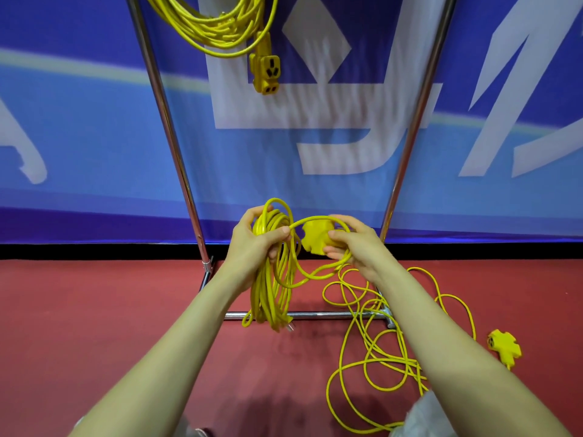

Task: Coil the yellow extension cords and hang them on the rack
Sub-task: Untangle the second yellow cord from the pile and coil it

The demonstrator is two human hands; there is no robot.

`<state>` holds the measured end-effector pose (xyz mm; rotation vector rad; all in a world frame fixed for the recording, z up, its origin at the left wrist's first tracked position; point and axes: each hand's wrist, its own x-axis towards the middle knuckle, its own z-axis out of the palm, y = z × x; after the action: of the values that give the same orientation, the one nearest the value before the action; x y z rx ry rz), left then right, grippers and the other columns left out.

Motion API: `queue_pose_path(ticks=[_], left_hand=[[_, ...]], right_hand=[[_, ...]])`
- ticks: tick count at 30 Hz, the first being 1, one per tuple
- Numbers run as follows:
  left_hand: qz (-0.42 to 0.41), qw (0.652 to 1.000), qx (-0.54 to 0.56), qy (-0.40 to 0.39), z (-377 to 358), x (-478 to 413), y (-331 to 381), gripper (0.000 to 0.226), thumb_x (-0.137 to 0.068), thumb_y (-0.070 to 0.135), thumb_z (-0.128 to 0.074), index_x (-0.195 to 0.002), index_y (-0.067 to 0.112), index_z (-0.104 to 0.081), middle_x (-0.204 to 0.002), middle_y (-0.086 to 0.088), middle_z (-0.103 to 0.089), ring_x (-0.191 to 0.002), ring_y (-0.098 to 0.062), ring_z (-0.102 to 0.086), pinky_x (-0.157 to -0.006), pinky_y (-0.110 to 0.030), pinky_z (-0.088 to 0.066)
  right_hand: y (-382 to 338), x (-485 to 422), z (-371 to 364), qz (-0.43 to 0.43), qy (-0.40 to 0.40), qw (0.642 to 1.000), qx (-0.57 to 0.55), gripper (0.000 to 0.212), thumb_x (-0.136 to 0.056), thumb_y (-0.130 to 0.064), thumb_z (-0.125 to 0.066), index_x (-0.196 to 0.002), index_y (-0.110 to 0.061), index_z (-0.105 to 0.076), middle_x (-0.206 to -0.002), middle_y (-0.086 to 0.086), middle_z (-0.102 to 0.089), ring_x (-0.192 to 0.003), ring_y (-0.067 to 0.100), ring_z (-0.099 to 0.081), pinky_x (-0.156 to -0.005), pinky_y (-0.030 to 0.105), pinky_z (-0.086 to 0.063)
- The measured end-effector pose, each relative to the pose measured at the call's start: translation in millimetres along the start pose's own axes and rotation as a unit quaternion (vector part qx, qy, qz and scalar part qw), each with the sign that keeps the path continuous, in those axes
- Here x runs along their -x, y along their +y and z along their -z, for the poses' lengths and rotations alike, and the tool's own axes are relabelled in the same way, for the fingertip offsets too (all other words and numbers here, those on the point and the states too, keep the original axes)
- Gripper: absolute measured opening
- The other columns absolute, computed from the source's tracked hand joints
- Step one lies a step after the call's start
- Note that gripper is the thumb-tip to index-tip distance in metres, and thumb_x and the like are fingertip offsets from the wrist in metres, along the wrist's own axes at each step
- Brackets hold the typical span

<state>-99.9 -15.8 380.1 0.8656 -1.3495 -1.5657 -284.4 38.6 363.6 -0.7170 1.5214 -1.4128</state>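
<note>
My left hand point(255, 241) grips the top of a coiled yellow extension cord point(269, 294) whose loops hang down to the rack's base bar. My right hand point(350, 244) holds that cord's yellow socket head point(315, 239) and a loop of cord beside the coil. A second coiled yellow cord point(217, 26) with its socket block point(266, 72) hangs at the top of the chrome rack point(164, 111). A third yellow cord point(381, 351) lies loose and tangled on the red floor at the right, its socket head point(504, 346) beside it.
The rack's two chrome uprights point(410, 137) frame my hands, and its base bar point(328, 315) lies on the red floor point(94, 310). A blue banner point(79, 137) with white lettering stands close behind. Pale clothing shows at the bottom right.
</note>
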Motion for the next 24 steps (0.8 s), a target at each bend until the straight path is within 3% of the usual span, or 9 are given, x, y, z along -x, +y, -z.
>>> queue_pose_path(ticks=[3,7,9,12,14,17,20,22,24], left_hand=[[0.006,1.0,-0.014,-0.009,1.8,-0.4,0.1,0.041,-0.084,-0.005,-0.065,-0.118,0.009,-0.049,-0.079,-0.024,-0.061,-0.036,-0.013,-0.037,-0.039,-0.018,-0.032],[0.031,0.999,-0.036,-0.012,4.6,0.6,0.0,0.039,-0.084,-0.005,-0.065,-0.116,0.011,-0.05,-0.078,-0.021,-0.064,-0.036,-0.013,-0.037,-0.038,-0.018,-0.032],[0.043,0.998,-0.043,-0.013,6.6,0.8,-0.3,0.038,-0.084,-0.005,-0.064,-0.115,0.01,-0.049,-0.075,-0.019,-0.063,-0.035,-0.012,-0.037,-0.038,-0.019,-0.032],[0.052,0.997,-0.053,-0.018,8.9,0.9,-0.3,0.038,-0.084,-0.005,-0.064,-0.114,0.011,-0.049,-0.076,-0.02,-0.063,-0.035,-0.011,-0.038,-0.038,-0.019,-0.031],[0.049,0.996,-0.065,-0.03,10.6,0.6,0.0,0.038,-0.084,-0.005,-0.065,-0.114,0.012,-0.05,-0.075,-0.019,-0.064,-0.036,-0.012,-0.038,-0.039,-0.02,-0.032],[0.044,0.996,-0.074,-0.038,13.6,-1.1,2.5,0.038,-0.084,-0.004,-0.066,-0.114,0.014,-0.051,-0.074,-0.018,-0.065,-0.038,-0.013,-0.038,-0.04,-0.021,-0.033],[0.039,0.996,-0.079,-0.031,17.2,-3.5,3.9,0.038,-0.083,-0.004,-0.066,-0.114,0.013,-0.052,-0.074,-0.017,-0.065,-0.037,-0.013,-0.039,-0.04,-0.02,-0.034],[0.034,0.995,-0.095,-0.024,18.3,-4.1,1.7,0.038,-0.083,-0.004,-0.067,-0.113,0.014,-0.052,-0.074,-0.018,-0.063,-0.037,-0.013,-0.039,-0.04,-0.02,-0.035],[0.031,0.993,-0.115,-0.011,19.2,-5.0,-2.0,0.038,-0.083,-0.004,-0.067,-0.113,0.014,-0.053,-0.071,-0.016,-0.059,-0.036,-0.012,-0.04,-0.039,-0.02,-0.036]], right_hand=[[-1.7,-1.8,0.8,0.049,0.003,0.994,-0.095,0.039,-0.09,-0.003,-0.058,-0.123,-0.022,-0.057,-0.092,0.005,-0.068,-0.066,0.018,-0.068,-0.076,0.031,-0.057],[-2.1,-1.8,0.3,0.153,0.019,0.98,-0.123,0.04,-0.086,0.002,-0.062,-0.115,-0.025,-0.059,-0.117,0.005,-0.064,-0.082,0.019,-0.067,-0.084,0.034,-0.056],[-1.5,-3.6,-0.5,0.186,0.041,0.974,-0.121,0.041,-0.082,0.0,-0.068,-0.111,-0.027,-0.063,-0.118,0.004,-0.064,-0.09,0.021,-0.065,-0.088,0.035,-0.054],[-1.4,-3.4,-0.6,0.203,0.06,0.973,-0.096,0.039,-0.076,-0.005,-0.075,-0.107,-0.027,-0.065,-0.111,0.008,-0.065,-0.084,0.013,-0.064,-0.08,0.023,-0.05],[-1.5,-4.4,-1.2,0.201,0.064,0.973,-0.098,0.035,-0.076,-0.011,-0.077,-0.104,-0.029,-0.066,-0.106,0.009,-0.064,-0.079,0.013,-0.062,-0.079,0.024,-0.049],[-4.0,-7.4,-2.0,0.206,0.085,0.969,-0.111,0.016,-0.078,-0.029,-0.074,-0.093,-0.031,-0.068,-0.115,0.014,-0.058,-0.082,0.013,-0.06,-0.076,0.026,-0.05],[-4.2,-11.7,5.7,0.275,0.173,0.946,-0.001,0.003,-0.088,-0.025,-0.064,-0.087,-0.025,-0.067,-0.117,0.016,-0.051,-0.085,0.006,-0.057,-0.077,0.028,-0.048],[-0.9,-13.7,12.0,0.301,0.199,0.916,0.175,0.011,-0.086,-0.013,-0.065,-0.096,-0.017,-0.065,-0.127,0.013,-0.042,-0.098,0.005,-0.053,-0.088,0.023,-0.046],[1.4,-12.5,13.1,0.278,0.195,0.907,0.25,0.02,-0.082,-0.005,-0.065,-0.101,-0.013,-0.064,-0.128,0.01,-0.036,-0.103,0.012,-0.049,-0.09,0.024,-0.045]])
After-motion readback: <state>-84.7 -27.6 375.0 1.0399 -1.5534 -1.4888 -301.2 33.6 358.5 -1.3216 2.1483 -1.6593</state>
